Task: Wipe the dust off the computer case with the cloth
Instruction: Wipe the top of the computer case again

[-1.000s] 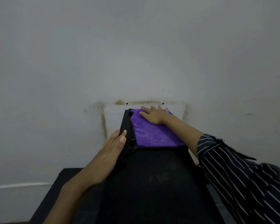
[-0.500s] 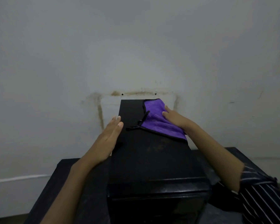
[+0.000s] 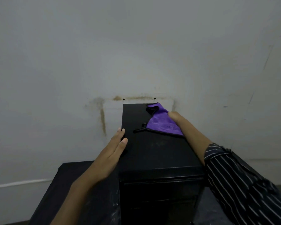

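Observation:
A black computer case point(image 3: 152, 148) stands upright on a black table point(image 3: 68, 184), its back end against the wall. On the far right of its top lies a purple cloth point(image 3: 162, 124) with black trim. The cloth's far corner is folded and its right part goes over the case's right edge. My right hand point(image 3: 174, 116) rests on the cloth at that edge; its fingers are hidden beyond the edge. My left hand point(image 3: 110, 153) lies flat with straight fingers against the case's upper left side.
A grey wall point(image 3: 136, 54) stands right behind the case, with brown stains point(image 3: 102, 117) and two small holes. The table reaches out to the left and right of the case. A striped sleeve point(image 3: 237, 184) covers my right forearm.
The cloth and my right hand have slid from the far middle of the case's top to its right edge, and the cloth has bunched. My left hand has stayed on the left side.

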